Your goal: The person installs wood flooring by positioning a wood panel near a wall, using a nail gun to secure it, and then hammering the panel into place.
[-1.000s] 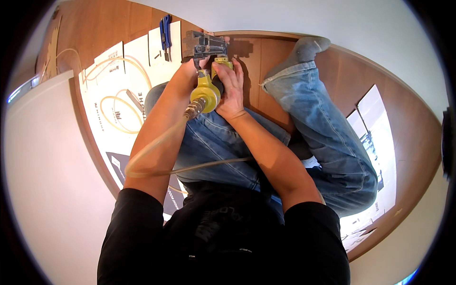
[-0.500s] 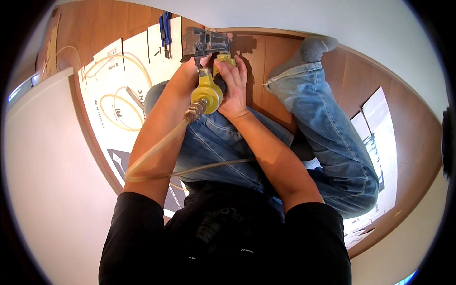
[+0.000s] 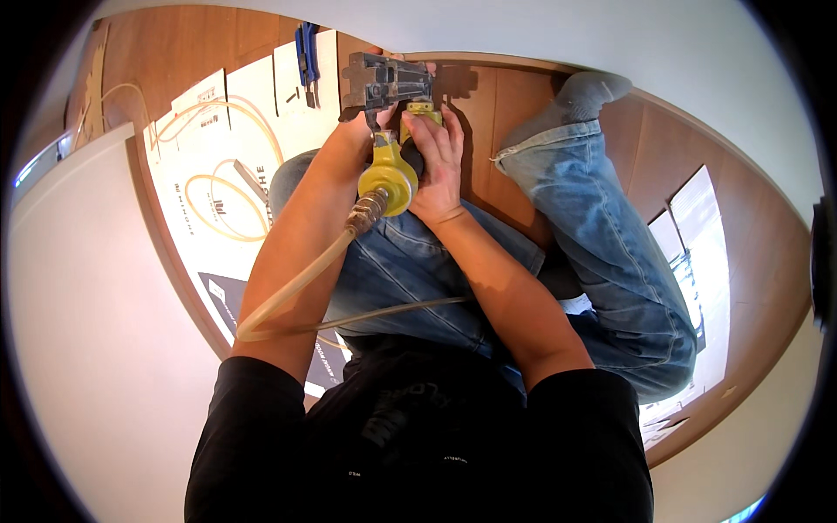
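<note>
A yellow and dark grey pneumatic nail gun point(image 3: 392, 167) is held between my hands near the wall. My right hand point(image 3: 438, 166) wraps around its yellow body from the right, fingers bent over the top. My left hand point(image 3: 359, 132) reaches behind the dark magazine section; most of its fingers are hidden, with fingertips showing past the far edge of the tool. From the metal coupling point(image 3: 366, 212) at the near end, a translucent air hose point(image 3: 292, 289) loops over my left forearm and back across my lap.
White printed cardboard sheets point(image 3: 196, 170) cover the wooden floor at left, with a coiled part of the hose on them. A blue utility knife point(image 3: 306, 61) lies at the far left. My bent leg point(image 3: 602, 235) fills the right; more cardboard point(image 3: 697, 218) lies beyond. A white wall point(image 3: 488, 30) stands ahead.
The view has shifted slightly, so everything sits a little to the right and lower. Both hands keep their grip on the nail gun.
</note>
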Tool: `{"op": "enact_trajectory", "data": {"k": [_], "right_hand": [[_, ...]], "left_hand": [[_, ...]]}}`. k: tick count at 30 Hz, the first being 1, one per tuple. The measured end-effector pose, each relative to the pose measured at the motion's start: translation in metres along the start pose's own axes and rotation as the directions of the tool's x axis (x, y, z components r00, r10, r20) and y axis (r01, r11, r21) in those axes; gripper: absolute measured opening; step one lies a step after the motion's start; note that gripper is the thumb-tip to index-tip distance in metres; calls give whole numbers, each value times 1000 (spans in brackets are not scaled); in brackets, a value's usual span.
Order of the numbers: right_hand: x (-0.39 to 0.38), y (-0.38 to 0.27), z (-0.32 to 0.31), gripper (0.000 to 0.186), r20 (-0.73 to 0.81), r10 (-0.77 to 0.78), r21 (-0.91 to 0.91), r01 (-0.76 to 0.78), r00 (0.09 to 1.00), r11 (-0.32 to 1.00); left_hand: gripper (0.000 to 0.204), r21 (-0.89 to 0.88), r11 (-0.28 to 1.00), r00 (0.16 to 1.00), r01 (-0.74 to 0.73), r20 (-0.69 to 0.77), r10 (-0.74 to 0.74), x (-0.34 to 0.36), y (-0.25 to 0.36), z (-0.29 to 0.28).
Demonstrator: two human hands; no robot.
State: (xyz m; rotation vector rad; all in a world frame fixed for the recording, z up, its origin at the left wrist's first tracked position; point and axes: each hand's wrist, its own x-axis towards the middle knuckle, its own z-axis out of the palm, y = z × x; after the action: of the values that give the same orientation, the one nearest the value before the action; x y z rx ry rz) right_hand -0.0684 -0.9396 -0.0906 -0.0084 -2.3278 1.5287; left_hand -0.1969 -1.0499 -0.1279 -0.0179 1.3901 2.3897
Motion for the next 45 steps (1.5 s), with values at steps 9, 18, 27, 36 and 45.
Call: {"op": "enact_trajectory", "data": {"k": [9,18,27,36,45], "right_hand": [[-3,0,2,72,-13,-23,17,23,1000,1000],[-19,-41,-88,80,143,1,37,-7,990,999],[-76,-174,-381,74,-522,490,489,-225,698,842],[-416,-93,-671,49,-933,357,223,-686,56,692],[-615,-30,-614,47,-908,305,105,-859,-288,-500]], "left_hand": [[22,19,996,979,85,186,-87,-6,14,-4],[19,345,881,943,324,-48,-328,25,25,-26],[38,150,898,896,415,-238,-374,21,29,0],[16,160,854,829,495,-381,-409,16,27,-1],[42,558,758,940,-339,167,298,-114,192,192]]}}
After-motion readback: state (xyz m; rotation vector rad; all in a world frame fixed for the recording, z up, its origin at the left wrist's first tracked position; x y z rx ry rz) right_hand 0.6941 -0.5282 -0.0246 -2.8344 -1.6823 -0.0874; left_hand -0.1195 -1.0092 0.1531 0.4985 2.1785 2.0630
